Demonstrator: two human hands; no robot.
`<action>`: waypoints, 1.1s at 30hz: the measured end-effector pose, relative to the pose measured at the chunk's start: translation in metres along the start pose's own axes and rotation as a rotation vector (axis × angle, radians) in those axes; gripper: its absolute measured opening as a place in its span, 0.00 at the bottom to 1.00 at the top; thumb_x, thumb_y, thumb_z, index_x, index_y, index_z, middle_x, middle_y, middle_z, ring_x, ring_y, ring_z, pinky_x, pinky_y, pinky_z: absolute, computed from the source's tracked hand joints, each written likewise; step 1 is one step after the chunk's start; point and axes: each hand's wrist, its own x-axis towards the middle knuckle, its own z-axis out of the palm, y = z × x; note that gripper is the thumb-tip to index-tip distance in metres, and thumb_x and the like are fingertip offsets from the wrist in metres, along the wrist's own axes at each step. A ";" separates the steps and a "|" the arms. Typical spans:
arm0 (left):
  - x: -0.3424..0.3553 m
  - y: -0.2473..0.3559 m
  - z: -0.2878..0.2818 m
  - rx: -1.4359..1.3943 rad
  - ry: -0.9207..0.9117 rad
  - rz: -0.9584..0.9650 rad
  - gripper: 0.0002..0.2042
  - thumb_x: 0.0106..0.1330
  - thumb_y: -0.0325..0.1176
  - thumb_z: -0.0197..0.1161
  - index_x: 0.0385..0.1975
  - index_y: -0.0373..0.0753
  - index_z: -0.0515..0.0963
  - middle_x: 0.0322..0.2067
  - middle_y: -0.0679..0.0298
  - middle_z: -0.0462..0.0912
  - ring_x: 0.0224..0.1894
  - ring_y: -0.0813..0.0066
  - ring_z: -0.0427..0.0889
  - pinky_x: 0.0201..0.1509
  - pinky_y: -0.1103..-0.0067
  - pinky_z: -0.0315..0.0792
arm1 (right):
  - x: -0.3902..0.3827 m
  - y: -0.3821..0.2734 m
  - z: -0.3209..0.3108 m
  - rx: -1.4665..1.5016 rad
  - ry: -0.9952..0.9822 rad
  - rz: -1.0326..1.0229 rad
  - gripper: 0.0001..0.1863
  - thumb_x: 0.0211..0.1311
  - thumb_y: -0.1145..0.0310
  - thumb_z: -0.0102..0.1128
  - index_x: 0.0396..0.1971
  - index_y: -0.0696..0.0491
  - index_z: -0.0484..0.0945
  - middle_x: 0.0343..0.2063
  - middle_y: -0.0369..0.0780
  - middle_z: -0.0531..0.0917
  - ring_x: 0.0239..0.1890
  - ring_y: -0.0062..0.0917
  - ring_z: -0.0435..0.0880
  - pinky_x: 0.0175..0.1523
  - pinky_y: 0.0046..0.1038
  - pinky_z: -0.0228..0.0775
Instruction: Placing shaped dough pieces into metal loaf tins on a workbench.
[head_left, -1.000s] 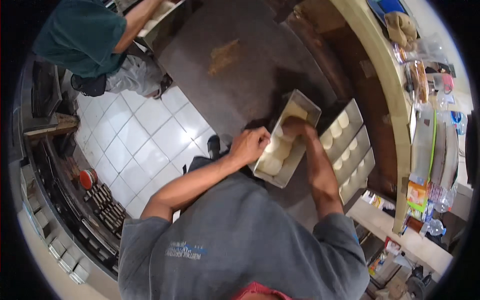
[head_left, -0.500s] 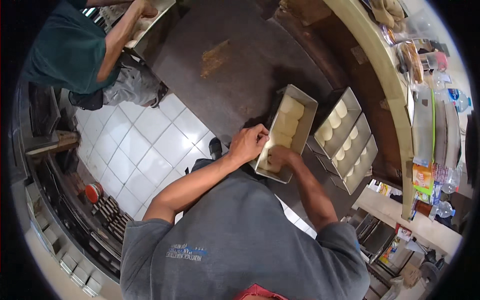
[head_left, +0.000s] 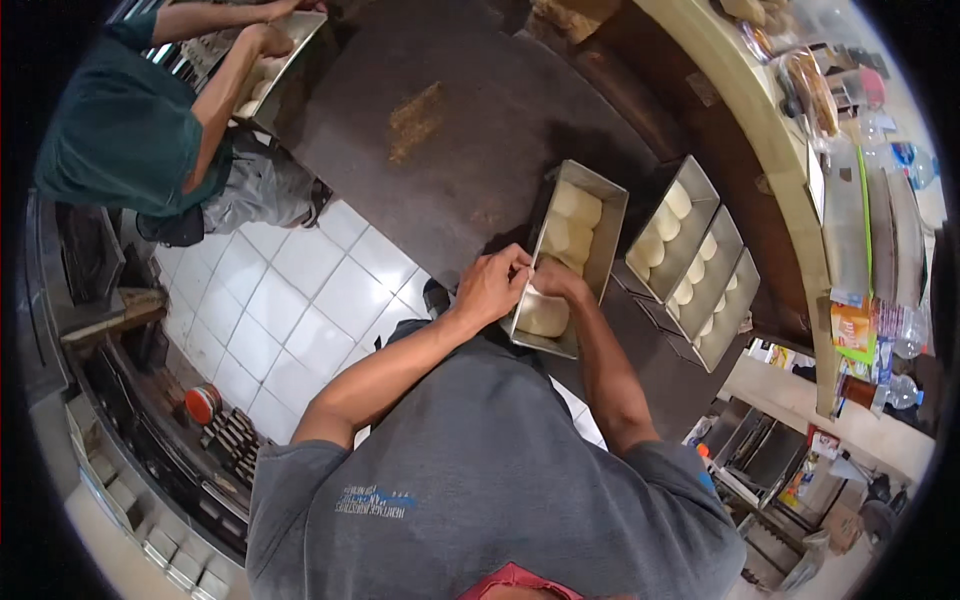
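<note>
A long metal loaf pan [head_left: 612, 215] lies on the dark table in front of me, with several pale dough pieces [head_left: 578, 205] in a row inside it. My left hand [head_left: 494, 284] is closed at the pan's left rim, its thumb and fingers pinched on the edge. My right hand [head_left: 556, 281] reaches down into the pan, against the dough near its middle. Its fingertips are hidden, so its grip does not show. The nearest dough piece [head_left: 543, 316] lies uncovered at the pan's near end.
Three more pans [head_left: 692, 265] of dough stand side by side to the right. Beyond them a pale shelf [head_left: 800, 170] holds bottles and bags. At the far left a co-worker in a green shirt [head_left: 120, 130] has both hands at another dough pan [head_left: 300, 38].
My right hand has shifted away from the near end toward the pan's middle, uncovering the nearest dough piece. My left hand stays at the rim. The co-worker's second hand has come into view.
</note>
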 end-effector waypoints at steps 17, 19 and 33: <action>-0.004 0.016 -0.010 -0.033 -0.026 -0.086 0.10 0.67 0.34 0.62 0.45 0.39 0.82 0.31 0.66 0.87 0.29 0.65 0.84 0.35 0.70 0.76 | 0.065 0.023 -0.118 -0.087 0.271 -0.061 0.16 0.69 0.64 0.56 0.50 0.55 0.84 0.38 0.38 0.86 0.37 0.25 0.79 0.44 0.27 0.74; -0.005 0.014 -0.005 0.001 0.000 -0.022 0.11 0.66 0.33 0.62 0.45 0.40 0.82 0.30 0.66 0.87 0.29 0.65 0.84 0.34 0.70 0.76 | 0.059 0.013 -0.137 -0.106 0.274 -0.064 0.16 0.69 0.64 0.56 0.50 0.55 0.84 0.39 0.38 0.86 0.37 0.25 0.79 0.45 0.27 0.73; 0.054 0.006 -0.041 0.571 -0.162 0.332 0.14 0.63 0.27 0.61 0.48 0.36 0.83 0.38 0.60 0.86 0.39 0.63 0.85 0.62 0.63 0.73 | -0.055 -0.021 -0.125 -0.032 0.608 -0.179 0.14 0.73 0.61 0.51 0.38 0.55 0.81 0.29 0.39 0.83 0.31 0.29 0.78 0.40 0.34 0.71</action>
